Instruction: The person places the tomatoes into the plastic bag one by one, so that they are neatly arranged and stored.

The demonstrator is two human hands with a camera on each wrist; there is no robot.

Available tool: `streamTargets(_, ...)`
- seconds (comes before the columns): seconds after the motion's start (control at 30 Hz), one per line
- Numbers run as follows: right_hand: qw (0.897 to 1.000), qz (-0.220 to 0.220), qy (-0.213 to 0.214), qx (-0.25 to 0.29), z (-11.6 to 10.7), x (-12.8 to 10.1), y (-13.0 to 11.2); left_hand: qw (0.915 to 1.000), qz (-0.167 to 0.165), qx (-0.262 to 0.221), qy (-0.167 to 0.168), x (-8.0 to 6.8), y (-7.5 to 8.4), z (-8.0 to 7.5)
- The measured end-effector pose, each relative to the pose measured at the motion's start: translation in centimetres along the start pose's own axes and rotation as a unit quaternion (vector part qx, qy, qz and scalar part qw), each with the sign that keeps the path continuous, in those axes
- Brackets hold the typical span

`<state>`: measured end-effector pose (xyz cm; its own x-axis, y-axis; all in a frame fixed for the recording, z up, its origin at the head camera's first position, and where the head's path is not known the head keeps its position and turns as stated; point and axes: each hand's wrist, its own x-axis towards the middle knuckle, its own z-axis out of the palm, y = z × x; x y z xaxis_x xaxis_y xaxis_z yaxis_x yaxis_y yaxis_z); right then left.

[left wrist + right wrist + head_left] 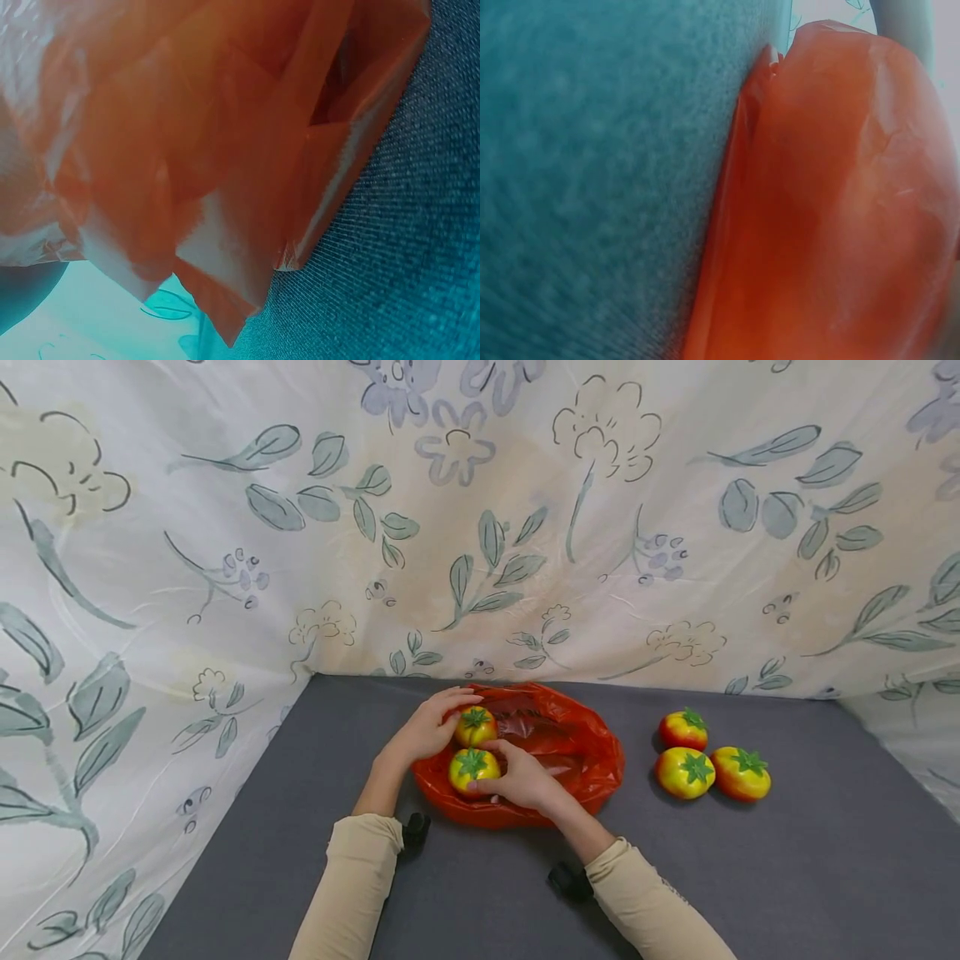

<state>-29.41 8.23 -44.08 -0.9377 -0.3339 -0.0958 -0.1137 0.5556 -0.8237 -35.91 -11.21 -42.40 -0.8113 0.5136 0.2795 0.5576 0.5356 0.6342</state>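
Observation:
Two yellow-and-red tomatoes with green leafy tops sit at the left side of an open red plastic bag (pixel 577 735) in the head view. My left hand (pixel 427 727) reaches over the bag's left rim and holds the back tomato (pixel 476 727), fingers behind it and thumb at its left side. My right hand (pixel 521 777) grips the front tomato (pixel 472 768) between thumb and fingers. In the left wrist view the crumpled bag (pixel 210 150) hides the fingers. The right wrist view shows the bag's bulging outer side (pixel 832 195).
On the dark grey table (pixel 750 877), to the right of the bag, three more such tomatoes (pixel 684 772) stand clustered together. A floral cloth (pixel 510 635) hangs behind the table and along its left side.

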Motion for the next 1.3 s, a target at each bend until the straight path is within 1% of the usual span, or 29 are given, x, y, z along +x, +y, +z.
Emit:
streamTargets(0.17,1.000,0.005,0.013,-0.008,0.11,0.04,0.04,1.0000,0.001,0.002,0.003,-0.04,-0.18,0.05)
streamTargets(0.37,0.998,-0.013,0.026,-0.047,0.16,0.02,0.03,1.0000,0.001,0.003,0.001,-0.03,-0.18,0.06)
streamTargets(0.57,0.999,-0.020,0.027,-0.034,0.13,-0.05,0.01,1.0000,0.000,0.002,-0.001,0.01,-0.30,0.15)
streamTargets(0.67,0.999,-0.021,0.028,-0.039,0.05,-0.07,-0.03,1.0000,0.002,0.003,0.000,0.00,-0.26,0.12)
streamTargets(0.77,0.999,-0.018,0.025,-0.041,-0.02,-0.08,-0.12,1.0000,0.002,0.001,0.002,-0.06,-0.13,0.02)
streamTargets(1.0,0.998,-0.008,0.033,-0.050,0.00,-0.21,-0.57,1.0000,-0.003,-0.004,-0.002,-0.28,0.27,-0.29)
streamTargets(1.2,0.999,0.000,0.029,-0.046,-0.14,-0.39,-0.75,0.9999,-0.009,-0.006,-0.007,-0.54,0.58,-0.53)
streamTargets(1.3,0.999,0.004,0.027,-0.040,-0.48,-0.46,-0.72,0.9999,-0.007,-0.007,-0.008,-0.59,0.64,-0.58)
